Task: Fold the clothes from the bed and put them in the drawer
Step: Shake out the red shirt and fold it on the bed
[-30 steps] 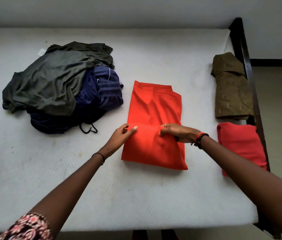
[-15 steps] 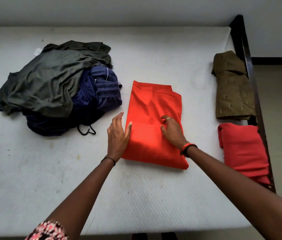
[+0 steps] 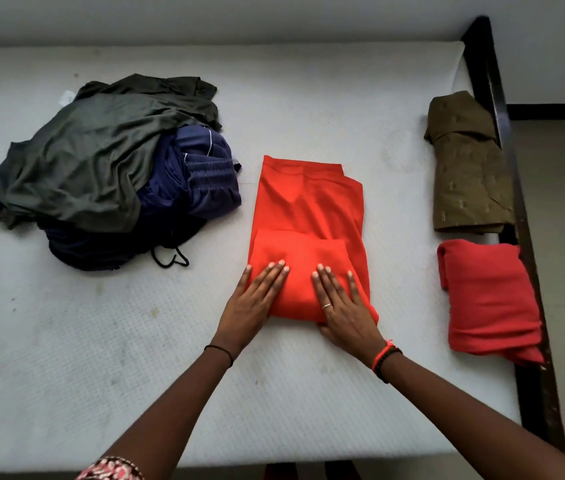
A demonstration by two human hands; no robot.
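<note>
My left hand and right hand press flat, fingers straight, on the orange garment; right thumb perhaps underneath.

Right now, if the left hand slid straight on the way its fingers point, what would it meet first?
The left hand lies flat on the orange garment; straight ahead probably comes the edge of its folded-over flap, then its unfolded part.

Orange garment lies flat, near end folded up under my left hand and right hand. Left of it: crumpled green shirt over navy clothes. Right of it: folded olive piece, folded red piece nearer me.
</note>
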